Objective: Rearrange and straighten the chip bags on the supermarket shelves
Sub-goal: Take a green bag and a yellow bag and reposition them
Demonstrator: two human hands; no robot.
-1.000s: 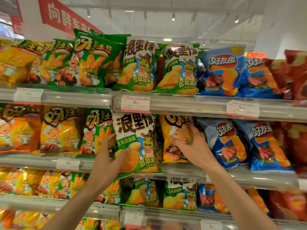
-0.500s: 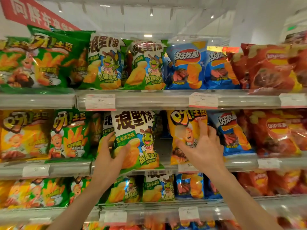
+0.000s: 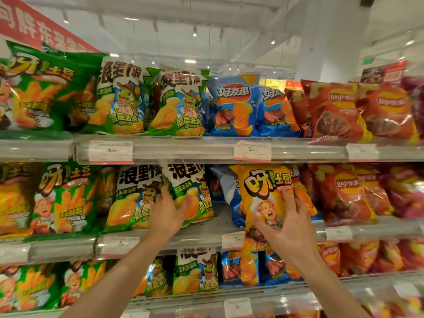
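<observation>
Left hand (image 3: 168, 211) gripping green-white frog chip bag (image 3: 191, 193), seating it on middle shelf (image 3: 202, 235). Right hand (image 3: 288, 228), fingers spread, holding yellow potato-stick bag (image 3: 263, 198) pulled forward among blue bags. Next, likely: moving it to matching yellow row.

The yellow bag (image 3: 266, 203) at the middle shelf's front edge reads "呀!土豆". The green-and-white bags (image 3: 124, 99) on the top shelf read "浪里个浪" and "层层波浪". The blue bags (image 3: 234, 104) beside them read "好友趣". The red bags (image 3: 332, 109) toward the right end carry "Lay's". The price tags (image 3: 110, 152) on the shelf rail (image 3: 183, 150) show "5". The red banner (image 3: 34, 28) overhead carries white Chinese characters, only partly legible.
</observation>
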